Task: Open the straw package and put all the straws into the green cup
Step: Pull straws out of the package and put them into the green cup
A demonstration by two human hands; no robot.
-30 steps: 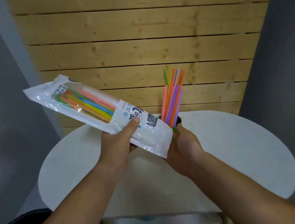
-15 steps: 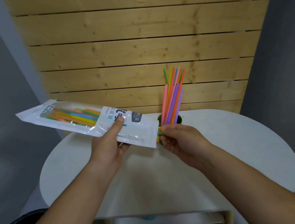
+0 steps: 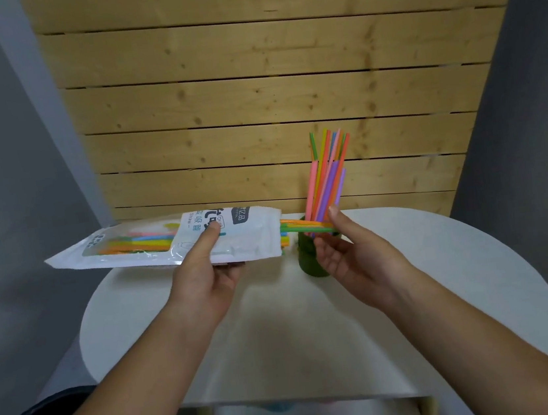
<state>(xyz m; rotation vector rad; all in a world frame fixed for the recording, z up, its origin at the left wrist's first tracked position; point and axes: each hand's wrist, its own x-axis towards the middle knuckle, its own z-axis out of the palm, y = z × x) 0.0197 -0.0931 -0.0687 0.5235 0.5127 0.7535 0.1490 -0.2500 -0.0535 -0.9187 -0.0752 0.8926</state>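
Observation:
My left hand (image 3: 204,271) grips the white straw package (image 3: 153,246), which lies almost level above the table with its open end pointing right. Coloured straws show through its clear window. A few straws (image 3: 306,226), green and orange, stick out of the open end, and my right hand (image 3: 347,250) pinches their tips between thumb and fingers. Just behind my right hand stands the green cup (image 3: 308,260), partly hidden by it, with several pink, orange and purple straws (image 3: 326,180) standing upright in it.
The round white table (image 3: 280,327) carries the cup at its back middle. A wall of wooden planks (image 3: 270,104) rises directly behind it, with grey walls on both sides. A shelf shows below the table's front edge.
The package has tipped from steeply slanted to almost level and moved down. My right hand went from under the package's open end to gripping straws and has drawn them partly out to the right.

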